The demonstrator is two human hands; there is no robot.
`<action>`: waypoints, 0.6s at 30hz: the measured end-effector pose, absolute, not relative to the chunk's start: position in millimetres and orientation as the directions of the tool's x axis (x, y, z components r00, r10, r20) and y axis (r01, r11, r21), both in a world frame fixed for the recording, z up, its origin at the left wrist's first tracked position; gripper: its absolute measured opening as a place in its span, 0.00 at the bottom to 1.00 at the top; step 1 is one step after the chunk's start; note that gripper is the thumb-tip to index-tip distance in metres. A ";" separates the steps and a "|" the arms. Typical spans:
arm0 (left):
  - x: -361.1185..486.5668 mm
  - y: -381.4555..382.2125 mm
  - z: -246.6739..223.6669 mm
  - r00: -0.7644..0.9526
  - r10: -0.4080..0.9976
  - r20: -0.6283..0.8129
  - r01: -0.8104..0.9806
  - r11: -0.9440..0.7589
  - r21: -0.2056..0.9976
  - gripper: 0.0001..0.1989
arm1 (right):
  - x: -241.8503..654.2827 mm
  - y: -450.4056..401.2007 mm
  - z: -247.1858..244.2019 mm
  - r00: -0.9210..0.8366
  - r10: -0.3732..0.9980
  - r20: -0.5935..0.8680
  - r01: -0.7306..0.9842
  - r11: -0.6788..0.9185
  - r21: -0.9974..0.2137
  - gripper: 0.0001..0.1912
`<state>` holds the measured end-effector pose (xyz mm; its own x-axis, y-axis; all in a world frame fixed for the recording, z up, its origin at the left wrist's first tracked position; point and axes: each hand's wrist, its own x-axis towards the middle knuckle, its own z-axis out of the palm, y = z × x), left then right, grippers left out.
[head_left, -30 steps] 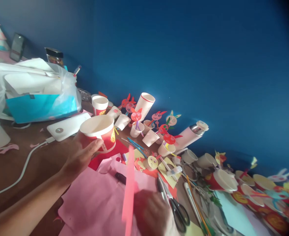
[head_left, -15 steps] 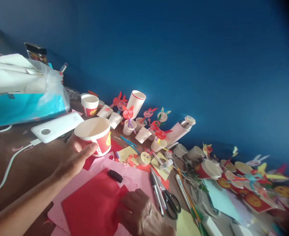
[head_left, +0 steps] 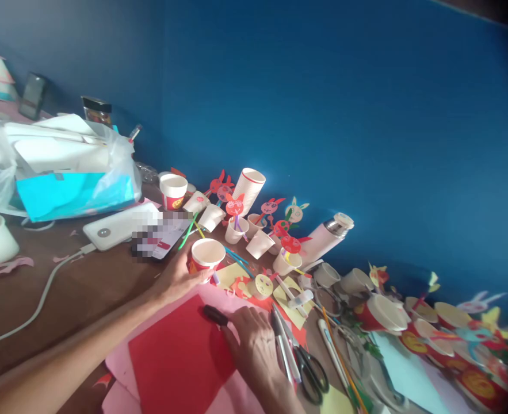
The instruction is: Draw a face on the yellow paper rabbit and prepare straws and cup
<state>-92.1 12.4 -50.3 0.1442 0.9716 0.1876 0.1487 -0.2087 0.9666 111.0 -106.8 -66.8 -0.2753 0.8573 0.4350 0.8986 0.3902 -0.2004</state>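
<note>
My left hand is wrapped round a red and white paper cup, its open mouth facing up, beyond the near papers. My right hand is bent over a red sheet of paper, thumb and forefinger closing at one end of a black marker; its fingertips are partly hidden. Pink paper lies under the red sheet. Just right of that hand are grey pens and black-handled scissors. A round yellow paper face lies past the marker.
Small white cups with paper rabbit figures stand along the blue wall, beside stacked cups and a flask. On the left are a white power bank with cable, a phone and a bag. Decorated cups crowd the right.
My left hand has carried the cup away from me, uncovering the phone and green sticks. My right hand has moved forward to the marker. The view has shifted left.
</note>
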 end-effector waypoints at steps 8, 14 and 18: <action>-97.4 24.1 -61.1 0.099 0.981 0.168 0.300 -0.190 0.935 0.42 | 139.3 -108.6 -43.1 -0.058 0.930 0.364 0.819 0.253 -0.515 0.03; -99.8 -14.2 -30.5 -0.009 0.853 0.523 0.360 -0.485 0.797 0.31 | 120.2 -108.0 -28.8 0.068 0.895 0.440 0.642 0.299 -0.707 0.03; -87.9 -35.6 -18.5 0.316 0.928 0.195 -0.015 -0.201 0.980 0.21 | 97.7 -111.7 -22.5 0.049 0.858 0.512 0.551 0.404 -0.730 0.03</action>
<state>-87.9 -35.6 -18.5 0.3162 0.9284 0.1950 -0.0150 -0.2006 0.9796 97.7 -111.7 -22.5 0.0490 0.8575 0.5121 0.5512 0.4044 -0.7298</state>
